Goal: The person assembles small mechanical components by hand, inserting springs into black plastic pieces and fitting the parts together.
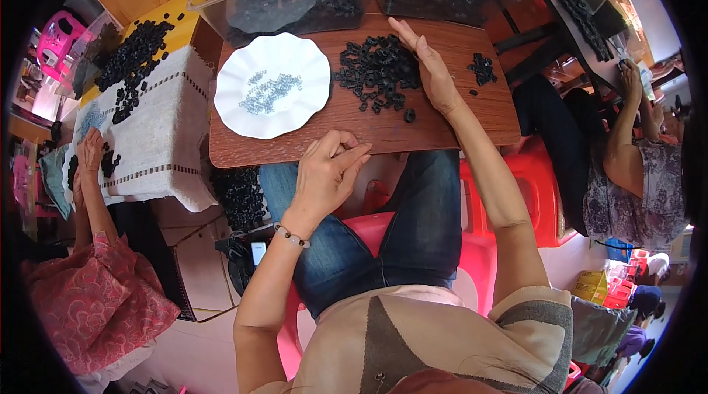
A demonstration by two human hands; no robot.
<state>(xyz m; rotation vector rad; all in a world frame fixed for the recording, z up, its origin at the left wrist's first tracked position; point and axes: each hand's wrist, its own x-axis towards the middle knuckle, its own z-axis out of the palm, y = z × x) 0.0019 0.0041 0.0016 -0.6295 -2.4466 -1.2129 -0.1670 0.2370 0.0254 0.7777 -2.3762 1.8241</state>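
A brown wooden tabletop [354, 132] lies before me. On its middle is a heap of small black ring-shaped plastic parts [377, 73]. My right hand [434, 70] rests along the heap's right side, fingers stretched out flat, its edge touching the parts. My left hand [333, 173] is at the table's front edge, fingers curled and thumb and fingertips pressed together; whatever they hold, if anything, is too small to make out. To the left stands a white scalloped plate [310, 51] with many tiny clear bluish pieces [273, 92] on it.
Clear plastic bins [295, 7] full of black parts stand along the table's far edge. A smaller black group [481, 70] lies at the right. Co-workers sit on both sides, one at a cloth-covered table [166, 114] on the left. A red stool [520, 187] stands at right.
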